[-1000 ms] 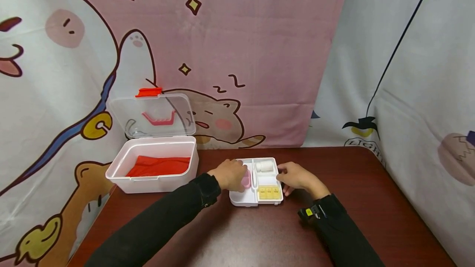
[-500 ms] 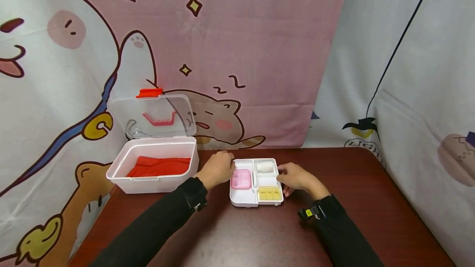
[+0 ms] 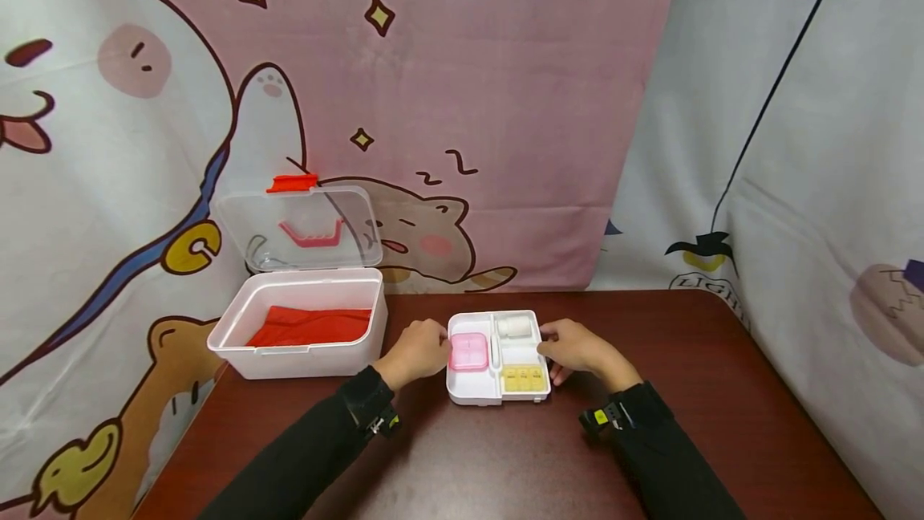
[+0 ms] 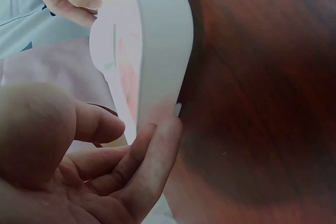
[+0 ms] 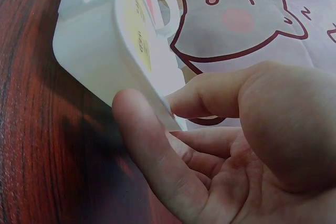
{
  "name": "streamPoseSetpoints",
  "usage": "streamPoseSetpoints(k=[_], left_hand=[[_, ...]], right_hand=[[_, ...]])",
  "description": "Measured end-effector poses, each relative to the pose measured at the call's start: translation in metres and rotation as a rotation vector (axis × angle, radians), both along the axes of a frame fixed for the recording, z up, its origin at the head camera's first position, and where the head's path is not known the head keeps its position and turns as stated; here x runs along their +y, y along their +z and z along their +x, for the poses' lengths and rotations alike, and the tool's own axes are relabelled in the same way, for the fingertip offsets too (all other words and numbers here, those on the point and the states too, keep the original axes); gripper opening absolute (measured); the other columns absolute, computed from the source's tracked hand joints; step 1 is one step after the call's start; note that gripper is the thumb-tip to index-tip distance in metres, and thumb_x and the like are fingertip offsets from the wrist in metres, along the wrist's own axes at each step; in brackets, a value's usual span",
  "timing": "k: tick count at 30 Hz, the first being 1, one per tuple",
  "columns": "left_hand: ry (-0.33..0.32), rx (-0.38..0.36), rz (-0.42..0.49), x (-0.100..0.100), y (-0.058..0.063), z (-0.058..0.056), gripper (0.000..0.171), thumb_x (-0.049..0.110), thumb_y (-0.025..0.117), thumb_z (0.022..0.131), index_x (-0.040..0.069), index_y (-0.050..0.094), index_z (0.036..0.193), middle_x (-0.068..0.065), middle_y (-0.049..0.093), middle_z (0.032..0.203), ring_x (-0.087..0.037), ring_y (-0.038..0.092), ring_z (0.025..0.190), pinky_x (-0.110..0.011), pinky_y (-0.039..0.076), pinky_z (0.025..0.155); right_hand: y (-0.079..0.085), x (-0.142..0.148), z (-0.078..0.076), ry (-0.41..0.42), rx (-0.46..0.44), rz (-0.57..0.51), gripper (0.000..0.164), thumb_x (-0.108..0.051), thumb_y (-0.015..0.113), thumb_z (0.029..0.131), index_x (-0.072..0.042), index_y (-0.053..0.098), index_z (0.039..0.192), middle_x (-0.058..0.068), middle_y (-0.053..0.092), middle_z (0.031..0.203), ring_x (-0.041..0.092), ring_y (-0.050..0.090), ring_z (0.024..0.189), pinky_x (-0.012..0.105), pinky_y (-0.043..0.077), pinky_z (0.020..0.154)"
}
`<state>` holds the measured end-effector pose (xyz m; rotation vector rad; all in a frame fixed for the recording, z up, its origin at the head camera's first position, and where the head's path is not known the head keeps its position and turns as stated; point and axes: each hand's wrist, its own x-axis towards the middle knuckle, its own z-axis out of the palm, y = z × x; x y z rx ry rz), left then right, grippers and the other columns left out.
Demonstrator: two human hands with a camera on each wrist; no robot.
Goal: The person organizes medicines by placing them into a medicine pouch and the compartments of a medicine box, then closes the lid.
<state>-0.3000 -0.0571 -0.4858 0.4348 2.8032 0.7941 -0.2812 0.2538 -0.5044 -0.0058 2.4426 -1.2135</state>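
A flat white pill box lies on the table in the head view. It has a pink square compartment, yellow lidded compartments and a white roll-shaped part. My left hand grips its left side; in the left wrist view the fingertips touch the side wall and the thumb is at the rim. On the opposite side, my right hand holds the edge, thumb on the rim and a finger against the wall. Lettering shows on the yellow lids in the right wrist view.
Left of the pill box stands a white plastic bin with a folded red cloth inside. Its clear lid is raised against the printed curtain. The brown table ends at that curtain.
My left hand has drawn back from over the pink compartment to the pill box's left edge, then come down to its side. My right hand stays at the right edge.
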Motion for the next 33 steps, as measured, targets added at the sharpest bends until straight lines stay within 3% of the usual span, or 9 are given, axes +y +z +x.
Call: streamPoseSetpoints(k=[4,8,12,16,19,23,27,33], left_hand=[[0.014,-0.053,0.054,-0.001,-0.003,0.002,0.026,0.016,0.063,0.108,-0.002,0.079,0.12,-0.006,0.064,0.074,-0.019,0.063,0.061,-0.03,0.049,0.056],[0.027,-0.07,0.088,-0.001,-0.005,0.002,0.023,0.013,0.063,0.107,-0.002,0.079,0.117,-0.007,0.068,0.074,-0.017,0.067,0.057,-0.029,0.051,0.055],[0.041,-0.07,0.107,0.002,-0.006,0.002,0.022,0.012,0.065,0.106,-0.003,0.078,0.117,-0.009,0.07,0.08,-0.018,0.069,0.059,-0.03,0.054,0.057],[0.07,-0.076,0.117,0.004,-0.004,0.002,0.028,0.013,0.067,0.106,-0.005,0.075,0.126,-0.01,0.069,0.085,-0.018,0.069,0.062,-0.029,0.055,0.059],[0.084,-0.055,0.114,0.004,0.0,0.002,0.025,0.012,0.066,0.105,-0.004,0.076,0.121,-0.01,0.068,0.083,-0.019,0.067,0.064,-0.029,0.053,0.058],[0.095,0.001,0.088,0.005,0.011,0.0,0.022,0.012,0.064,0.104,-0.002,0.077,0.114,-0.01,0.068,0.084,-0.023,0.064,0.071,-0.031,0.05,0.06],[0.095,0.066,0.051,0.006,0.029,-0.001,0.022,0.012,0.063,0.103,0.0,0.078,0.113,-0.01,0.068,0.087,-0.025,0.063,0.076,-0.033,0.049,0.063],[0.067,0.169,0.024,0.001,0.063,0.003,0.019,0.01,0.063,0.1,0.005,0.075,0.086,-0.008,0.066,0.077,-0.026,0.061,0.073,-0.034,0.047,0.062]], right_hand=[[0.0,-0.002,0.0,-0.005,0.002,-0.005,0.058,-0.014,0.063,0.107,0.005,0.049,0.16,0.016,0.066,0.1,0.024,0.069,0.066,0.037,0.065,0.061],[0.0,-0.003,-0.001,-0.023,0.009,-0.017,0.06,-0.012,0.064,0.106,0.005,0.047,0.162,0.017,0.064,0.097,0.024,0.068,0.065,0.039,0.065,0.06],[-0.001,-0.004,-0.002,-0.037,0.023,-0.02,0.059,-0.011,0.063,0.106,0.004,0.048,0.162,0.017,0.064,0.095,0.024,0.068,0.064,0.04,0.065,0.06],[-0.001,-0.005,-0.002,-0.047,0.024,-0.04,0.057,-0.011,0.061,0.107,0.004,0.049,0.161,0.017,0.066,0.096,0.024,0.069,0.063,0.04,0.065,0.061],[0.0,-0.007,-0.002,-0.051,0.021,-0.063,0.055,-0.011,0.059,0.107,0.004,0.051,0.159,0.016,0.067,0.096,0.024,0.069,0.064,0.039,0.066,0.061],[0.007,-0.009,-0.002,-0.062,0.044,-0.112,0.053,-0.011,0.057,0.107,0.003,0.052,0.158,0.016,0.067,0.095,0.022,0.068,0.064,0.041,0.067,0.063],[0.021,-0.01,0.0,-0.078,0.087,-0.158,0.054,-0.012,0.055,0.108,0.004,0.049,0.16,0.016,0.068,0.094,0.02,0.069,0.063,0.048,0.068,0.067],[0.045,-0.016,0.005,-0.078,0.107,-0.231,0.051,-0.011,0.052,0.109,0.003,0.051,0.157,0.016,0.072,0.093,0.019,0.071,0.063,0.05,0.068,0.069]])
